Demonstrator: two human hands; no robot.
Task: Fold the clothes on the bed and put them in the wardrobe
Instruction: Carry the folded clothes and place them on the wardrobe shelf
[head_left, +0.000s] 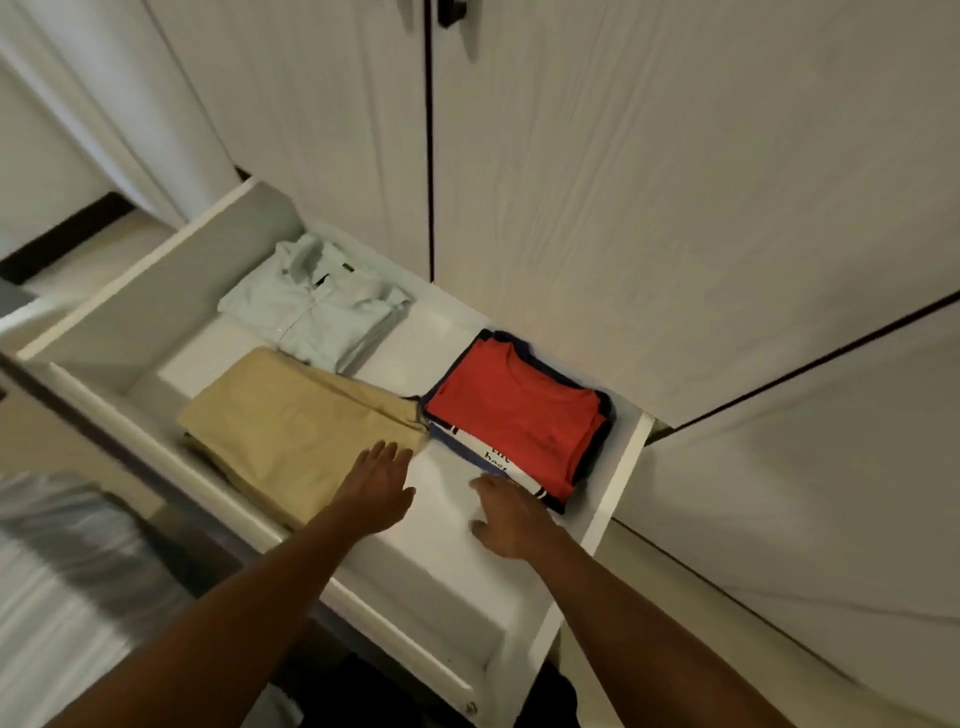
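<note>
Drawer (623, 467) | red T-shirt stack (519, 410) at right edge, long axis front-to-back | right hand (511, 514) nearest, flat at its near end | left hand (382, 483) flat, touching khaki trousers (291, 431)

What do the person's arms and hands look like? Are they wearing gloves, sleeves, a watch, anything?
No gloves: the left hand and the right hand are bare, with no ring, watch or bracelet that I can see. Both arms are uncovered down to the picture's bottom edge, so no sleeve shows. The picture is slightly blurred, so small marks could go unseen.
</note>
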